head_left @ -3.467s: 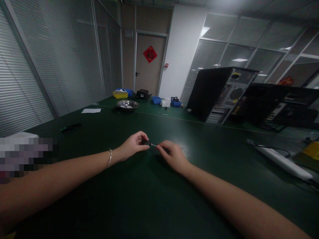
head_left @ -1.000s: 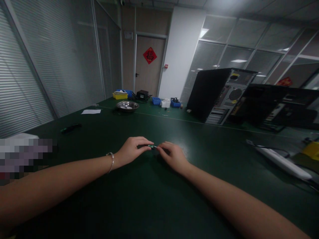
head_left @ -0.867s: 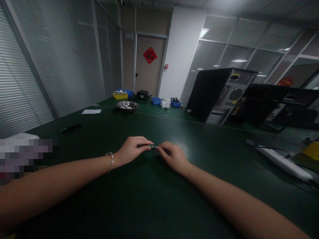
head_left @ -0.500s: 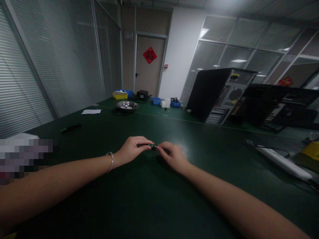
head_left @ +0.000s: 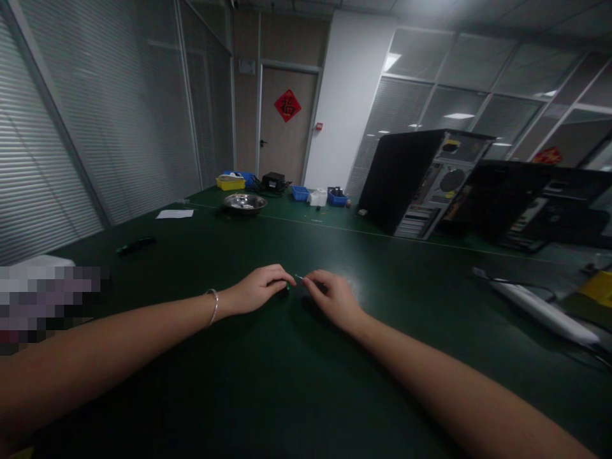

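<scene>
Over the green tabletop point(head_left: 268, 382), my left hand point(head_left: 261, 290) is closed, fingers bent down over a small green-and-black piece point(head_left: 286, 289). Most of that piece is hidden beneath the fingers, and its kind is too small to tell. Just to the right, my right hand point(head_left: 333, 298) pinches a thin, silvery piece point(head_left: 299, 277) between thumb and forefinger. Its pale tip points toward the left fingertips. A narrow gap separates the two hands.
A metal bowl point(head_left: 245, 204) holding small pale bits stands farther back, with white paper point(head_left: 174, 214) to its left. Dark green strips point(head_left: 137, 245) lie at left. Blue bins point(head_left: 301, 194) line the back. A computer tower point(head_left: 406, 178) and a white power strip point(head_left: 545, 312) are at right.
The green piece and the thin silvery piece, earlier together between both hands, are now apart. My left fingers have tipped downward with the green piece; the right hand has barely moved.
</scene>
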Demonstrator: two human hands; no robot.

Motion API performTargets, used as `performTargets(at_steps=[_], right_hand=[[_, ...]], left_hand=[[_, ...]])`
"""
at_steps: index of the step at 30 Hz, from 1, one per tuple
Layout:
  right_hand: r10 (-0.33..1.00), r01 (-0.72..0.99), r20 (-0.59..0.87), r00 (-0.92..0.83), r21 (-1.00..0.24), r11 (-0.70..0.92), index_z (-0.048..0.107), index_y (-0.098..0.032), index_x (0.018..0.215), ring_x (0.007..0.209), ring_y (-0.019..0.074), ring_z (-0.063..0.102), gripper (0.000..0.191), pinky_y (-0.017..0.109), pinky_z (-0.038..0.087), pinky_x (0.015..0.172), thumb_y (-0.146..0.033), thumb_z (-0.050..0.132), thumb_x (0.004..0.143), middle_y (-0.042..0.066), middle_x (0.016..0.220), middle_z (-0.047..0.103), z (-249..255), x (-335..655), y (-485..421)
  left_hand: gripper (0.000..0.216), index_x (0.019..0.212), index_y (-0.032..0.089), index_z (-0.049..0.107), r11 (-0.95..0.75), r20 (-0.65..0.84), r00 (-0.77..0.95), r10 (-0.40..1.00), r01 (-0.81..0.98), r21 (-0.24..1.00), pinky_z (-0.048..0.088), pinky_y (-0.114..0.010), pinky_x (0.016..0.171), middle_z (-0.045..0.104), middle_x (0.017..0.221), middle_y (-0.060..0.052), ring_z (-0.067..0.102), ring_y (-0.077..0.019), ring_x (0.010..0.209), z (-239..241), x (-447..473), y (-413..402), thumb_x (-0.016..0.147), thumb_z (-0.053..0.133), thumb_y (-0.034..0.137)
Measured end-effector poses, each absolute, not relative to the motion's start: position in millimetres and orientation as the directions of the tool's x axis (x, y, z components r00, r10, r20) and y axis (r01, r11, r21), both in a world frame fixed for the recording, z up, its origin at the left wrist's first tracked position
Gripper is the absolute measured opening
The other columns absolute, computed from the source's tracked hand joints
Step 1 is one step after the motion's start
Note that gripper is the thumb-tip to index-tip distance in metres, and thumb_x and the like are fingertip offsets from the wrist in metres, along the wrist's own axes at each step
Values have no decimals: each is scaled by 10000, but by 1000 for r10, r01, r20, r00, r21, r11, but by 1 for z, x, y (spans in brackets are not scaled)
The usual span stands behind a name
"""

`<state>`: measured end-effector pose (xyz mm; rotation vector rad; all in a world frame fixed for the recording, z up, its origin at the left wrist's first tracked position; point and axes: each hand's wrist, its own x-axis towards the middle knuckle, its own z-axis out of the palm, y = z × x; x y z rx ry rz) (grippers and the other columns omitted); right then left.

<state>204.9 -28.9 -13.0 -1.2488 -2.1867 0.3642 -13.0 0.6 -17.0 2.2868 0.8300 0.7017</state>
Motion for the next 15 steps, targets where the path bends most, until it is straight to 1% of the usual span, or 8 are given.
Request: performTargets(at_steps=[4,8,15], right_hand=[[853,696,330,-405,-493,521,673,-210,957,829,164,605,235,266,446,732,-296,456,928,34,898,674,-11,204,-30],[850,700,330,-410,-484,526,670,-210,942,833,163,603,235,263,440,733,-292,450,930,32,892,672,-12,203,-30],[851,713,329,-408,-467,523,659,-206,943,828,162,598,231,262,434,724,-298,447,933,32,886,662,-13,204,-28]], left_hand=[[281,1036,218,655,-632,225,688,690,422,649,436,-309,828,574,933,-38,539,-189,905,-18,-14,2,937,394,255],[297,1084,226,640,-662,218,712,667,434,611,423,-322,854,564,977,-47,523,-198,941,-17,-12,0,942,381,259],[292,1177,218,571,-651,250,686,684,418,634,433,-328,882,545,1075,-64,532,-201,984,-13,-10,-5,931,419,258]])
